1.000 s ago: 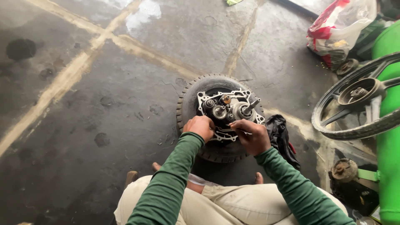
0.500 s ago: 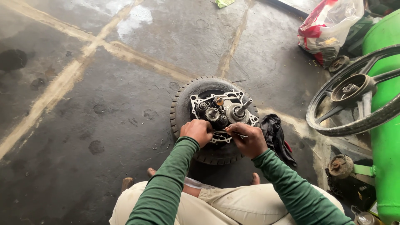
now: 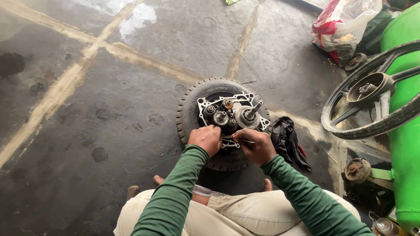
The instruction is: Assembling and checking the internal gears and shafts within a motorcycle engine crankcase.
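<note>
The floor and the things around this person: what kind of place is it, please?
Probably a small vehicle repair workshop. An open gear housing lies on a small tyre on the stained concrete floor, both hands at it. A bare spoked wheel leans by a green tank, and a black rag lies nearby.

Lay flat on the stained concrete floor [image 3: 100, 118]: small black rubber tyre [image 3: 188, 114], toothed metal gear assembly [image 3: 229, 116] inside it. Right of tyre: crumpled black cloth [image 3: 286, 139], then spoked black wheel [image 3: 372, 94]. Behind: red-and-white plastic bag [image 3: 343, 26].
</note>
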